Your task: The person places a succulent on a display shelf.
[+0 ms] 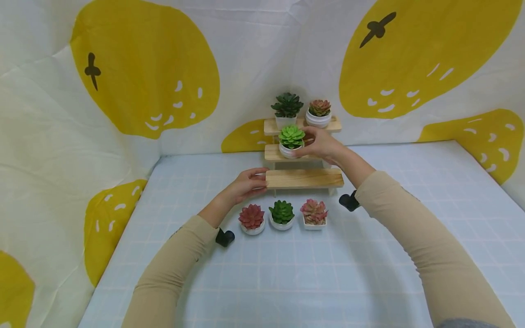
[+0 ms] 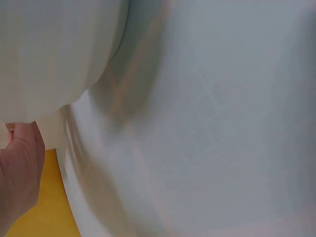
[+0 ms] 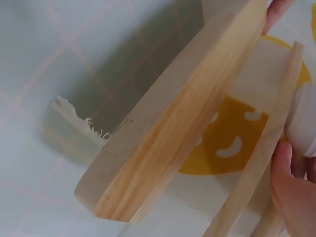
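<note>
A three-step wooden stand (image 1: 303, 179) stands near the back of the table. My left hand (image 1: 246, 186) grips the left end of its lowest step. In the right wrist view, fingertips (image 3: 277, 14) of that hand show at the plank's far end. With thumb and fingers, my right hand (image 1: 321, 146) holds the white pot of a bright green potted succulent (image 1: 291, 137) at the left part of the middle step. Whether the pot's base touches the wood, I cannot tell. The top step bears a dark green succulent (image 1: 287, 105) and a reddish-green succulent (image 1: 319, 113).
In front of the stand sit a dark red succulent (image 1: 252, 219), a green succulent (image 1: 281, 215) and a pink succulent (image 1: 314, 214) in white pots. A blue checked cloth (image 1: 287, 278) covers the table. White fabric with yellow shapes (image 1: 151, 68) hangs behind.
</note>
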Demonstrator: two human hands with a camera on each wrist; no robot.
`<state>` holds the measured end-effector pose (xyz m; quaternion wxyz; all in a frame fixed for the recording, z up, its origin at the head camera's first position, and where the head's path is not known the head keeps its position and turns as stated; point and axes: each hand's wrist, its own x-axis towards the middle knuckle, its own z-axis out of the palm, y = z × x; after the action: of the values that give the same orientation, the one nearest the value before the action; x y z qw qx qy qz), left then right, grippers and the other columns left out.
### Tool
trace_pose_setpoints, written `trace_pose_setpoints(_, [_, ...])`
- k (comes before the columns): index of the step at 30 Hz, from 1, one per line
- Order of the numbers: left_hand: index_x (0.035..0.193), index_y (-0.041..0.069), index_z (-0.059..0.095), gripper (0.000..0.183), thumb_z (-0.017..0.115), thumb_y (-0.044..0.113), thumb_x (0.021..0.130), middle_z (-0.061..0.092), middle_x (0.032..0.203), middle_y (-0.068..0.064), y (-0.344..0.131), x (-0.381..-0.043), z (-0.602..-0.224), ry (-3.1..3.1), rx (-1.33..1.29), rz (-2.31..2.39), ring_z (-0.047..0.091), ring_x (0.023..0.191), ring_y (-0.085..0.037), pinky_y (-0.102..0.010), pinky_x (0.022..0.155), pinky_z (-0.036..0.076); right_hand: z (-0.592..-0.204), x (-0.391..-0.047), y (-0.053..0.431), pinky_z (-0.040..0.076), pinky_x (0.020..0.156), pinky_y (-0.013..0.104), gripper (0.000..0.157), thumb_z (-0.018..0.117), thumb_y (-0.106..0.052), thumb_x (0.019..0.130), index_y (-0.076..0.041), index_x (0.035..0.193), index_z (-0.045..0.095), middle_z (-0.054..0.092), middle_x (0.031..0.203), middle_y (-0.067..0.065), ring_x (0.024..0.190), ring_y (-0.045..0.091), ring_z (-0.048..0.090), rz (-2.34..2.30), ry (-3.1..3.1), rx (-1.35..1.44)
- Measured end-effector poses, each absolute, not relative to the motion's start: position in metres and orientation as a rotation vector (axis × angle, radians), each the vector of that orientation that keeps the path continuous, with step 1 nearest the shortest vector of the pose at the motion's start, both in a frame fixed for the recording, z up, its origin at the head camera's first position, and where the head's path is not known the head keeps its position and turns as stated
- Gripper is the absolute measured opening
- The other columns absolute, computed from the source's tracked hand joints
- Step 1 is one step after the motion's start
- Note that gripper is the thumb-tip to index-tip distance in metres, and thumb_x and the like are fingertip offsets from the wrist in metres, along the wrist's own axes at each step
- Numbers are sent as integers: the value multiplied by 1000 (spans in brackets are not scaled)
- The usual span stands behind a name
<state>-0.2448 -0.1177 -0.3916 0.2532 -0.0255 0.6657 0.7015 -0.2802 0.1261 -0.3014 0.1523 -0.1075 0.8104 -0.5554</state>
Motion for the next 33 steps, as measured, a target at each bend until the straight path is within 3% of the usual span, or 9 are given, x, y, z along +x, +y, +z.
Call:
trace_pose_setpoints(6, [139,7,42,51,53,-6,91,47,131,-18,-117,-245,-391,1808,-61,1909,55,97,-20,-30,86,52,-300,-277,139,45,96,37,71,71,0,80,-1,140,35,42,132,19,117,31,45,-1628,2275,-330])
trace_pose_setpoints(12, [140,7,43,51,53,-5,91,47,129,-18,-117,-244,-391,1812,-74,1902,55,95,-18,-32,87,51,-301,-270,153,49,82,20,62,64,6,83,4,138,35,39,133,23,115,33,44,-1679,2221,-369])
trace_pose_setpoints(16, [139,7,43,51,53,-6,91,48,127,-17,-117,-243,-390,1814,-86,1898,55,94,-17,-31,87,51,-302,-263,163,49,81,19,60,61,6,85,7,138,33,38,133,25,114,34,45,-1702,2182,-389])
trace_pose_setpoints(27, [139,8,43,51,53,-6,91,48,128,-17,-116,-242,-390,1815,-88,1901,56,94,-18,-32,87,51,-305,-239,190,49,85,21,61,64,-2,86,5,138,33,40,132,23,108,22,52,-1702,2140,-400])
trace_pose_setpoints(33, [139,8,43,52,53,-6,91,48,128,-17,-117,-243,-390,1810,-81,1908,55,95,-19,-35,92,48,-312,-227,201,48,87,20,62,65,-4,86,6,137,32,46,125,14,107,16,52,-1653,2142,-437])
